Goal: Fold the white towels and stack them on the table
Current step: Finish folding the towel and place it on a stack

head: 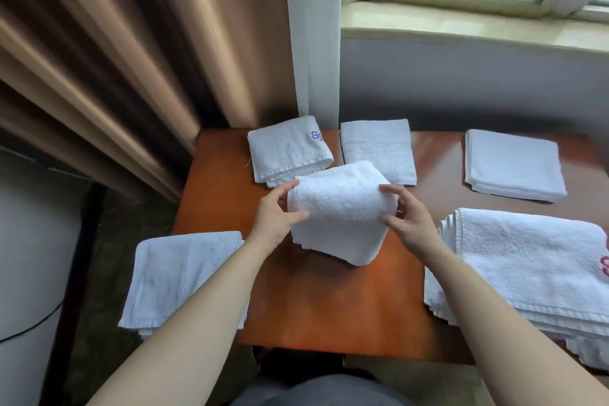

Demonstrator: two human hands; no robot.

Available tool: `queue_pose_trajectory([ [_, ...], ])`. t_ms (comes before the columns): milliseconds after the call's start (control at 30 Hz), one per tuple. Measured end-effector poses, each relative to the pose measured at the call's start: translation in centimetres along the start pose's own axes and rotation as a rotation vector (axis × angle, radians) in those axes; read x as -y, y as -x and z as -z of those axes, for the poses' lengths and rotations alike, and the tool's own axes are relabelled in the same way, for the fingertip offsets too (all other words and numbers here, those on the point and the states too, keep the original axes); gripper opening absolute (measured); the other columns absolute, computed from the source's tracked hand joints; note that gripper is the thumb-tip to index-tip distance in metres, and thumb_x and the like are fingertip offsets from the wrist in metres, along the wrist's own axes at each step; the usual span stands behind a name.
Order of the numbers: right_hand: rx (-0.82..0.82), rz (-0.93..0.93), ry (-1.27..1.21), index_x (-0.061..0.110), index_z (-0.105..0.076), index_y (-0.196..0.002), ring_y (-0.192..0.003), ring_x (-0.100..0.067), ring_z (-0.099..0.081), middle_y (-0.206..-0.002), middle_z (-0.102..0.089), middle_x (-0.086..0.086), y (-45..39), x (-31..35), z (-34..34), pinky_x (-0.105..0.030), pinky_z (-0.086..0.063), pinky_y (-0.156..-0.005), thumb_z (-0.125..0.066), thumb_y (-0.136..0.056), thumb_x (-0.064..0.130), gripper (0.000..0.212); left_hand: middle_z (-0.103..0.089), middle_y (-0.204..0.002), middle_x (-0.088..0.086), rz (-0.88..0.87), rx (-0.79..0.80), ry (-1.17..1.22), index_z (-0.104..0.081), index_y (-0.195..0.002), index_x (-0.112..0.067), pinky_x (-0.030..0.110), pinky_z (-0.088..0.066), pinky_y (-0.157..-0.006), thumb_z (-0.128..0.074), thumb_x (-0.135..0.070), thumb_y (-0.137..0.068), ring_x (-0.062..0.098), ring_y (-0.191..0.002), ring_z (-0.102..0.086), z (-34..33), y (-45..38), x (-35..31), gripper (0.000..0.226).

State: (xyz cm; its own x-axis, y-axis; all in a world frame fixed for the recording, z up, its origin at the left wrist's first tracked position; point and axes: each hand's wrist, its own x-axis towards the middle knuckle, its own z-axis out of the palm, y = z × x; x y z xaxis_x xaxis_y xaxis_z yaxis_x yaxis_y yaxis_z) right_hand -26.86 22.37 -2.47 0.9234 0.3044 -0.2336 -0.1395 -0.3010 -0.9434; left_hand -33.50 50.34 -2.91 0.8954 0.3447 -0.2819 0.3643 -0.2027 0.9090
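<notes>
Gripping folded towel w/ left hand & right hand, above table

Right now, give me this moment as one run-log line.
left hand: grips folded towel | right hand: grips same towel | towel: lifted over table | phase: folding, not stacked

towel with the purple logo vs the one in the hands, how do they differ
The towel with the purple logo lies on the table untouched; the held towel is gripped at both sides by the left hand and right hand. The logo towel shows an embroidered mark; the held one looks plain. Both are white and folded.
</notes>
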Motion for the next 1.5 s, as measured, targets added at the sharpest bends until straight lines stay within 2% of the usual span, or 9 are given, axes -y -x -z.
queue_pose_trajectory([
  [200,-0.048,0.093,0.317,0.023,-0.051,-0.142,-0.105,-0.008,-0.058,-0.124,-0.060,0.009,-0.1,0.3,0.8,-0.025,-0.047,-0.094,-0.074,-0.085,0.002,0.065,-0.067,-0.123,-0.013,-0.110,-0.038,-0.240,-0.070,-0.124,-0.027,0.015,-0.048,-0.087,-0.085,-0.017,-0.077,0.005,-0.112,-0.060,0.1,0.8,-0.6,0.051],
  [433,0.000,0.103,0.255,0.017,-0.067,-0.105,-0.113,-0.012,-0.054,-0.119,-0.056,-0.001,0.1,0.4,1.8,-0.018,-0.041,-0.096,-0.076,-0.084,0.001,0.028,-0.068,-0.104,-0.006,-0.030,0.030,-0.125,-0.073,-0.093,-0.028,0.014,-0.047,-0.078,-0.080,-0.024,-0.077,0.003,-0.095,-0.062,0.4,1.1,-0.8,0.018],
  [567,0.093,-0.089,0.039,0.026,-0.066,-0.091,-0.077,-0.007,-0.056,-0.083,-0.065,0.008,0.7,0.1,2.3,-0.025,-0.044,-0.070,-0.073,-0.077,0.026,0.015,-0.076,-0.092,0.006,0.071,0.158,0.050,-0.077,-0.086,-0.017,0.029,-0.052,-0.079,-0.069,-0.043,-0.064,0.014,-0.086,-0.068,0.6,1.0,-0.4,0.035],
  [700,0.041,-0.234,0.164,0.017,-0.059,-0.127,-0.109,-0.026,-0.064,-0.116,-0.068,-0.009,0.2,-3.0,0.7,-0.041,-0.052,-0.092,-0.070,-0.094,0.027,0.036,-0.076,-0.103,0.000,0.252,0.150,0.062,-0.077,-0.103,-0.021,0.026,-0.047,-0.084,-0.077,-0.042,-0.079,0.012,-0.101,-0.068,-1.0,0.5,2.6,0.032],
  [833,0.027,-0.426,0.588,0.008,-0.032,-0.153,-0.137,-0.034,-0.045,-0.150,-0.045,-0.017,0.8,-7.1,-0.9,-0.041,-0.041,-0.105,-0.061,-0.100,0.035,0.066,-0.061,-0.123,-0.007,0.413,0.154,-0.187,-0.060,-0.134,-0.017,0.026,-0.047,-0.090,-0.077,-0.040,-0.087,0.011,-0.111,-0.059,-2.1,2.0,7.8,0.054],
  [967,0.087,-0.524,0.683,0.014,-0.058,-0.118,-0.093,-0.020,-0.061,-0.113,-0.067,-0.003,2.4,-9.5,-2.5,-0.033,-0.046,-0.074,-0.065,-0.091,0.052,0.046,-0.067,-0.122,-0.001,0.538,0.151,-0.252,-0.063,-0.125,-0.017,0.042,-0.055,-0.098,-0.077,-0.039,-0.086,0.017,-0.108,-0.065,-3.0,3.4,10.8,0.047],
  [1133,0.056,-0.570,0.572,0.018,-0.047,-0.077,-0.061,-0.012,-0.047,-0.073,-0.056,0.004,3.9,-10.9,-4.1,-0.030,-0.032,-0.051,-0.066,-0.090,0.046,0.036,-0.068,-0.107,-0.001,0.559,0.104,-0.295,-0.065,-0.107,-0.016,0.039,-0.057,-0.087,-0.077,-0.035,-0.086,0.019,-0.097,-0.067,-3.8,3.7,11.5,0.031],
  [1400,0.022,-0.581,-0.086,0.002,-0.067,-0.097,-0.069,-0.019,-0.066,-0.089,-0.074,-0.016,3.2,-9.9,-3.9,-0.038,-0.051,-0.061,-0.065,-0.095,0.029,0.027,-0.069,-0.092,0.004,0.487,-0.002,-0.089,-0.069,-0.090,-0.010,0.031,-0.045,-0.069,-0.060,-0.027,-0.092,0.016,-0.081,-0.058,-3.6,1.1,9.0,0.019],
  [1500,0.046,-0.516,0.250,0.010,-0.054,-0.081,-0.060,-0.014,-0.054,-0.073,-0.060,-0.004,2.9,-10.4,-3.7,-0.033,-0.042,-0.053,-0.066,-0.094,0.034,0.030,-0.064,-0.085,0.001,0.514,-0.021,-0.214,-0.064,-0.084,-0.013,0.030,-0.042,-0.063,-0.062,-0.024,-0.090,0.015,-0.073,-0.054,-3.6,0.9,9.1,0.012],
])
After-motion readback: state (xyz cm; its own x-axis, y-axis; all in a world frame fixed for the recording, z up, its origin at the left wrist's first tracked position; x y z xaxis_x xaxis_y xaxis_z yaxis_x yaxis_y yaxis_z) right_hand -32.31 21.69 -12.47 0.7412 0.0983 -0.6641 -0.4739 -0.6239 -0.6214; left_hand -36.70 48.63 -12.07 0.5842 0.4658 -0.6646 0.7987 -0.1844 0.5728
